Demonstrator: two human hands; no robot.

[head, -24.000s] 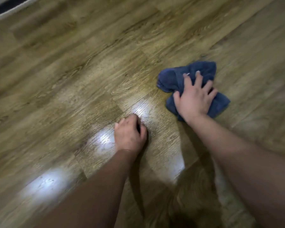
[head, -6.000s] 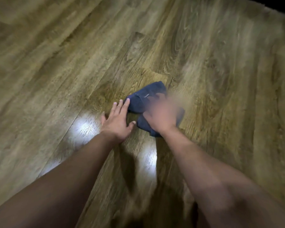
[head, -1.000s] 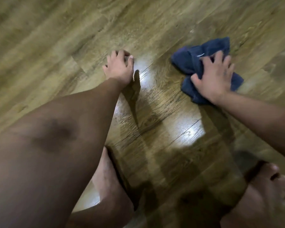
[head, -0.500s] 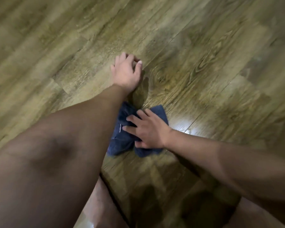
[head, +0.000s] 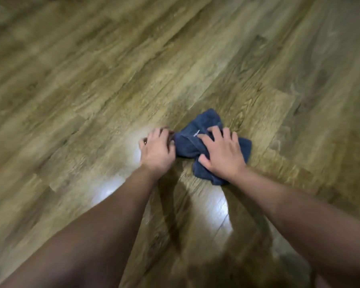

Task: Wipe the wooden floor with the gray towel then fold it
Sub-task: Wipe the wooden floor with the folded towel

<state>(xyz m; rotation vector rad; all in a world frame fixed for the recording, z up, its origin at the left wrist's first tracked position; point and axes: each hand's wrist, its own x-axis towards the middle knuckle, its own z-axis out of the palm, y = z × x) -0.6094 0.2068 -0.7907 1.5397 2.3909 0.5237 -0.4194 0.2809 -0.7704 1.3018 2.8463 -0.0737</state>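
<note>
I see my right hand (head: 221,153) spread flat on the bunched towel (head: 204,125) — pressing, not gripping; my left hand (head: 157,149) rests loosely curled on the wooden floor (head: 92,90), touching the towel's edge.

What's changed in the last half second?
The right hand has swept the towel out from beside the left forearm to the right of the left hand. The towel is still bunched under spread fingers; the left hand still braces on the floor.
</note>
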